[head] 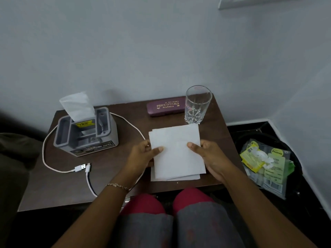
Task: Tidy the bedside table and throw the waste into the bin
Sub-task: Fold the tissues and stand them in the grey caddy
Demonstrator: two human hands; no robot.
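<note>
We hold folded tissue (176,153): left hand (143,156) pinches 9 o'clock edge, right hand (209,156) pinches 3 o'clock edge. Glass (197,104) at 12 o'clock, bin (293,158) at 3 o'clock.

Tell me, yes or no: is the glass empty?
Yes, the glass stands upright on the table with nothing visible inside it.

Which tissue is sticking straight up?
The tissue poking up from the grey holder. The folded tissues between the left hand and right hand lie flat.
</note>
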